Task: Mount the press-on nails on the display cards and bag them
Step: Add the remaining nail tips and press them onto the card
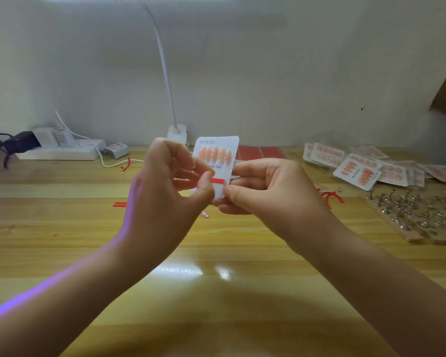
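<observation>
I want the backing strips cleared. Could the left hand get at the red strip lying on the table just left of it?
Probably not yet: the left hand pinches the red tab on the display card. Nothing stands over the red strip.

A white display card (218, 161) stands upright in the air above the wooden table, its rounded top corners up and its printed face toward the camera; a row of peach-pink press-on nails (215, 153) sits across its upper part, with dark lettering below them; a short red strip (219, 180) lies across its lower part, partly covered at its left end; the card's lower edge is hidden. At the far right of the table lies a loose, overlapping pile of finished cards (363, 166), each carrying peach-pink nails, several in glossy clear bags.
</observation>
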`<action>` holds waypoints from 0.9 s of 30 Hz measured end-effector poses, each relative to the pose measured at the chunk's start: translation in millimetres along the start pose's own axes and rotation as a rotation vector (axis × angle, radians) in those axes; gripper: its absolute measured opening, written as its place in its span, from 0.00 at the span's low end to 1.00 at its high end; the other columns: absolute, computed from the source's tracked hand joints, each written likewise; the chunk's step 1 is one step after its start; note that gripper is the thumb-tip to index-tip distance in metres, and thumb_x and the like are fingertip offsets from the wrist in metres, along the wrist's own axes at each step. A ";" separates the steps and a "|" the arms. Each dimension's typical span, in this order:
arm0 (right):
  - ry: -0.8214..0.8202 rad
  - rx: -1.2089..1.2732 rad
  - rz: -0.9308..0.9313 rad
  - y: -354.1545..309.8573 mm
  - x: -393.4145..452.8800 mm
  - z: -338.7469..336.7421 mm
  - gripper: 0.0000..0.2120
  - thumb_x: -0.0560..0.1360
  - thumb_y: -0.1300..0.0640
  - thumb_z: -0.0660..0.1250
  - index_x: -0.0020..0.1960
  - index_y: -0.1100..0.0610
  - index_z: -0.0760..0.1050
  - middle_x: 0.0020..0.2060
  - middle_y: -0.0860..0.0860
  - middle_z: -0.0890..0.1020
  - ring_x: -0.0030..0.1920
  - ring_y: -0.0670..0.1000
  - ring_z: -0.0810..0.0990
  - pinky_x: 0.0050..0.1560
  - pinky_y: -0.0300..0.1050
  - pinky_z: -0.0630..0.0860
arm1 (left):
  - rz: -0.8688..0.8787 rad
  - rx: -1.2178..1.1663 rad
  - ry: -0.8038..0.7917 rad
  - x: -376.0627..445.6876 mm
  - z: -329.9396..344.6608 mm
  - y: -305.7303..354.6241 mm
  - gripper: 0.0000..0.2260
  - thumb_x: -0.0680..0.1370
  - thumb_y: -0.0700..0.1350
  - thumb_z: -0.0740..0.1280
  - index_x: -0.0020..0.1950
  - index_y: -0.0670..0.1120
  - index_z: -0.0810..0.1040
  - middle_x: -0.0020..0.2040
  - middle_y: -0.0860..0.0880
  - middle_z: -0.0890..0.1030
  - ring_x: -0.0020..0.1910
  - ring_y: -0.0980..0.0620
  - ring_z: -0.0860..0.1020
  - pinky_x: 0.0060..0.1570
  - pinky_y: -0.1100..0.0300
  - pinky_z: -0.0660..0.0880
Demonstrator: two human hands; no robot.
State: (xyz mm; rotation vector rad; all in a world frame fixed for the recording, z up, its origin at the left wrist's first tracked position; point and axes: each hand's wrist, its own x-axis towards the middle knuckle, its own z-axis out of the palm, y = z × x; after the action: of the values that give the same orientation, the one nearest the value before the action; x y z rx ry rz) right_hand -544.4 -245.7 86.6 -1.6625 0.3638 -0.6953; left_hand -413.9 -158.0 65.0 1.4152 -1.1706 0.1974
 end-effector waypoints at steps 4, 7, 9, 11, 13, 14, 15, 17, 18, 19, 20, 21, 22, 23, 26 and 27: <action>-0.004 0.035 0.008 -0.6 0.1 -0.6 0.11 0.74 0.69 0.69 0.48 0.54 0.80 0.39 0.57 0.86 0.42 0.57 0.86 0.45 0.44 0.83 | -0.004 -0.002 -0.021 4.8 -4.4 0.4 0.17 0.72 0.40 0.74 0.44 0.56 0.67 0.39 0.54 0.83 0.40 0.60 0.83 0.38 0.72 0.76; 0.001 -0.003 -0.028 -0.9 -0.8 0.7 0.11 0.74 0.68 0.70 0.49 0.53 0.81 0.39 0.56 0.86 0.42 0.54 0.86 0.44 0.42 0.83 | -0.013 0.008 -0.065 2.6 -4.3 3.6 0.16 0.71 0.42 0.76 0.46 0.55 0.70 0.40 0.57 0.85 0.41 0.63 0.83 0.40 0.73 0.76; 0.005 -0.038 -0.050 -1.1 -1.6 0.7 0.12 0.74 0.68 0.70 0.49 0.52 0.80 0.39 0.53 0.86 0.41 0.51 0.86 0.43 0.39 0.82 | -0.025 -0.003 -0.076 0.9 -4.1 6.0 0.16 0.70 0.41 0.76 0.47 0.54 0.72 0.42 0.61 0.84 0.41 0.64 0.83 0.40 0.73 0.76; 0.004 -0.084 -0.068 -1.1 -2.3 0.9 0.13 0.75 0.68 0.69 0.49 0.50 0.80 0.39 0.51 0.87 0.41 0.49 0.86 0.43 0.38 0.82 | -0.014 -0.003 -0.069 0.2 -4.2 7.8 0.16 0.70 0.41 0.77 0.48 0.53 0.73 0.43 0.63 0.84 0.41 0.65 0.83 0.39 0.74 0.76; 0.005 -0.105 -0.079 -1.1 -2.6 1.4 0.14 0.75 0.67 0.70 0.48 0.48 0.79 0.39 0.50 0.87 0.40 0.48 0.86 0.43 0.38 0.82 | -0.003 0.004 -0.060 -1.1 -4.1 9.1 0.16 0.70 0.41 0.76 0.49 0.53 0.74 0.43 0.63 0.84 0.41 0.65 0.83 0.38 0.73 0.76; 0.004 -0.096 -0.081 -1.4 -2.6 1.6 0.14 0.75 0.67 0.70 0.48 0.48 0.79 0.39 0.50 0.87 0.40 0.48 0.86 0.42 0.37 0.81 | 0.002 0.010 -0.057 -1.6 -3.9 9.3 0.15 0.70 0.41 0.76 0.49 0.53 0.74 0.43 0.63 0.84 0.41 0.64 0.83 0.39 0.72 0.77; 0.003 -0.080 -0.080 -1.8 -2.7 1.8 0.14 0.74 0.68 0.69 0.47 0.48 0.79 0.39 0.51 0.87 0.40 0.49 0.86 0.42 0.37 0.81 | 0.009 0.015 -0.053 -2.2 -3.7 9.4 0.15 0.70 0.41 0.76 0.49 0.54 0.74 0.43 0.63 0.84 0.42 0.64 0.83 0.39 0.71 0.78; 0.000 -0.052 -0.072 -2.4 -2.6 1.8 0.14 0.74 0.69 0.69 0.47 0.49 0.80 0.39 0.52 0.86 0.40 0.50 0.86 0.41 0.37 0.81 | 0.024 0.026 -0.049 -2.7 -3.4 9.4 0.15 0.70 0.41 0.76 0.49 0.55 0.74 0.42 0.62 0.84 0.42 0.63 0.83 0.40 0.69 0.79; 0.000 -0.044 -0.065 -2.2 -2.3 1.7 0.14 0.74 0.69 0.69 0.48 0.50 0.80 0.39 0.52 0.86 0.40 0.50 0.86 0.42 0.38 0.82 | 0.031 0.031 -0.046 -2.6 -3.4 9.3 0.15 0.70 0.42 0.76 0.48 0.56 0.74 0.42 0.62 0.84 0.42 0.63 0.83 0.41 0.68 0.79; 0.000 -0.037 -0.057 -1.9 -2.0 1.5 0.13 0.74 0.69 0.69 0.48 0.50 0.80 0.39 0.53 0.86 0.40 0.50 0.86 0.42 0.38 0.82 | 0.041 0.036 -0.047 -2.4 -3.6 8.9 0.15 0.70 0.42 0.76 0.48 0.57 0.74 0.42 0.61 0.84 0.43 0.63 0.83 0.43 0.67 0.80; 0.001 -0.031 -0.051 -1.5 -1.7 1.1 0.13 0.74 0.69 0.69 0.48 0.51 0.80 0.39 0.53 0.86 0.41 0.51 0.86 0.42 0.39 0.82 | 0.051 0.042 -0.049 -2.1 -3.5 8.5 0.15 0.70 0.43 0.76 0.50 0.56 0.75 0.42 0.60 0.84 0.43 0.63 0.83 0.44 0.67 0.80; 0.002 -0.027 -0.047 -1.3 -1.5 1.0 0.13 0.74 0.69 0.69 0.48 0.51 0.80 0.40 0.53 0.86 0.41 0.51 0.86 0.42 0.39 0.82 | 0.060 0.048 -0.053 -2.0 -3.6 8.1 0.16 0.70 0.43 0.76 0.52 0.56 0.75 0.43 0.60 0.84 0.43 0.63 0.83 0.45 0.67 0.80; 0.003 -0.027 -0.046 -1.1 -1.2 0.8 0.13 0.74 0.69 0.69 0.48 0.52 0.80 0.40 0.54 0.86 0.41 0.51 0.86 0.42 0.39 0.82 | 0.067 0.051 -0.058 -1.9 -3.7 7.6 0.16 0.70 0.42 0.76 0.53 0.55 0.76 0.43 0.59 0.84 0.43 0.63 0.83 0.46 0.67 0.79; 0.004 -0.031 -0.046 -0.9 -1.1 0.6 0.13 0.74 0.69 0.69 0.48 0.52 0.80 0.40 0.54 0.86 0.41 0.51 0.86 0.42 0.39 0.82 | 0.072 0.052 -0.063 -1.8 -3.6 7.0 0.17 0.70 0.42 0.76 0.54 0.54 0.76 0.43 0.59 0.84 0.43 0.63 0.83 0.46 0.67 0.79; 0.007 -0.062 -0.049 0.6 -0.5 -0.1 0.13 0.75 0.69 0.68 0.50 0.52 0.80 0.40 0.54 0.86 0.41 0.51 0.86 0.44 0.41 0.83 | 0.089 0.072 -0.072 -1.1 -4.1 5.4 0.17 0.70 0.42 0.76 0.56 0.52 0.77 0.44 0.58 0.84 0.44 0.62 0.83 0.47 0.63 0.80; 0.010 -0.077 -0.049 1.4 -0.2 -0.5 0.12 0.75 0.69 0.68 0.51 0.54 0.80 0.40 0.54 0.86 0.41 0.51 0.86 0.45 0.42 0.83 | 0.096 0.084 -0.073 -0.9 -4.5 5.2 0.17 0.70 0.43 0.76 0.56 0.52 0.77 0.44 0.57 0.85 0.44 0.62 0.83 0.48 0.62 0.81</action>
State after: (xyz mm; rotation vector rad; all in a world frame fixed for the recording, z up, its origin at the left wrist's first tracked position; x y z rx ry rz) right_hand -544.6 -246.3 85.2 -1.7461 0.3618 -0.7342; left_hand -415.8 -152.6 69.0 1.4508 -1.3047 0.2672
